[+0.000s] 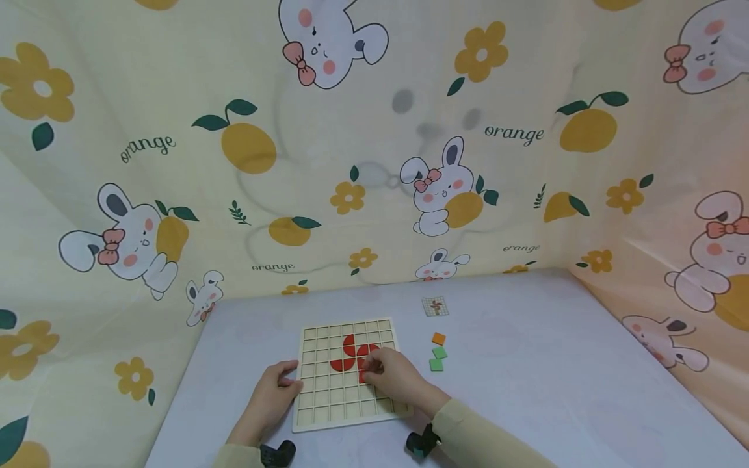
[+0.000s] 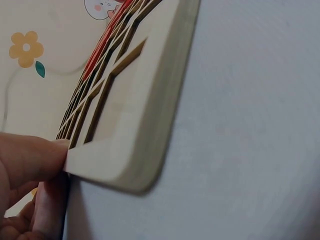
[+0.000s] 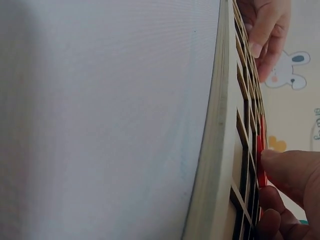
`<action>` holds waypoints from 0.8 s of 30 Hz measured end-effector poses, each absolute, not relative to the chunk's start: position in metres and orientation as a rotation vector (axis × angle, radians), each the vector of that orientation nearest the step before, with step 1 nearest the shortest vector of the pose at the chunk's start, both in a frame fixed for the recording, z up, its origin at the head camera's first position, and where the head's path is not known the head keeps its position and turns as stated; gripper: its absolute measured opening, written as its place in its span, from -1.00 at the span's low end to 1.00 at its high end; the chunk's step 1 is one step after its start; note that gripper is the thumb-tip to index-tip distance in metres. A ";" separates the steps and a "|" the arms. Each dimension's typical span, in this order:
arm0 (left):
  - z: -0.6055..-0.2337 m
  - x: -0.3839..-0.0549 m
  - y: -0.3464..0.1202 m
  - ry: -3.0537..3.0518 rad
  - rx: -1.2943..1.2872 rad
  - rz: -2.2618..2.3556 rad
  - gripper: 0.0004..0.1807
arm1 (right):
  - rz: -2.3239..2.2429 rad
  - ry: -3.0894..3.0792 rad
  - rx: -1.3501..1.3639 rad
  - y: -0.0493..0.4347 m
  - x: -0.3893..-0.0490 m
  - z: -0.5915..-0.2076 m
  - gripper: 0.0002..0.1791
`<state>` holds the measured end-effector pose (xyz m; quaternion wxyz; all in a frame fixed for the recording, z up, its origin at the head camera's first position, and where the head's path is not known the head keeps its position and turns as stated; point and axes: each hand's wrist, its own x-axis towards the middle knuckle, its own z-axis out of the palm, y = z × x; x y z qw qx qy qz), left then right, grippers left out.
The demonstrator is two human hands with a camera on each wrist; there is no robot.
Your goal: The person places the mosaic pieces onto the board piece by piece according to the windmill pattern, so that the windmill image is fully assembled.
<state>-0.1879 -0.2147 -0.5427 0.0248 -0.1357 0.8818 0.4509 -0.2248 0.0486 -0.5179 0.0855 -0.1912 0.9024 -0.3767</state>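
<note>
A pale wooden grid board (image 1: pixel 328 416) lies on the table with several red pieces in its cells, most of them quarter-circle shaped. My left hand (image 1: pixel 272 393) holds the board's left edge; in the left wrist view the thumb (image 2: pixel 35 157) lies at the rim near a corner. Over the board's right half, my right hand (image 1: pixel 398 377) has curled fingers around a red piece (image 1: pixel 362 377). The right wrist view has the thumb tip against a red piece (image 3: pixel 261 165), with the bent fingers just below it. The hand partly hides the red pieces beneath.
Right of the board lie an orange square tile (image 1: pixel 439 338) and two green square tiles (image 1: pixel 436 364). Behind them is a small card (image 1: pixel 435 306) printed with a grid and a red figure. A patterned curtain (image 1: pixel 363 130) rises behind the table (image 1: pixel 526 364) and at its sides.
</note>
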 end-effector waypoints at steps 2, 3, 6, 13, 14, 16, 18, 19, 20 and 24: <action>-0.542 -0.188 -0.215 2.724 -0.422 1.397 -0.44 | -1.122 2.688 -0.569 0.048 -0.225 -0.518 -0.95; -0.542 -0.188 -0.215 2.724 -0.423 1.398 -0.45 | -1.120 2.688 -0.567 0.048 -0.225 -0.517 -0.96; -0.541 -0.188 -0.215 2.717 -0.427 1.396 -0.44 | -1.122 2.679 -0.558 0.047 -0.224 -0.517 -0.96; -0.539 -0.187 -0.214 2.712 -0.435 1.402 -0.44 | -1.133 2.708 -0.498 0.047 -0.223 -0.518 -0.90; -0.539 -0.187 -0.214 2.717 -0.432 1.401 -0.45 | -1.124 2.729 -0.474 0.047 -0.223 -0.518 -0.87; -0.540 -0.187 -0.214 2.725 -0.423 1.402 -0.46 | -1.101 2.768 -0.419 0.047 -0.222 -0.518 -0.82; -0.540 -0.186 -0.214 2.730 -0.413 1.403 -0.46 | -1.079 2.796 -0.377 0.048 -0.222 -0.518 -0.78; -0.540 -0.186 -0.214 2.731 -0.409 1.405 -0.47 | -1.073 2.802 -0.367 0.048 -0.221 -0.518 -0.77; -0.539 -0.186 -0.215 2.732 -0.404 1.405 -0.47 | -1.073 2.804 -0.361 0.047 -0.221 -0.518 -0.76; -0.538 -0.186 -0.215 2.718 -0.408 1.413 -0.46 | -1.079 2.795 -0.342 0.046 -0.220 -0.518 -0.76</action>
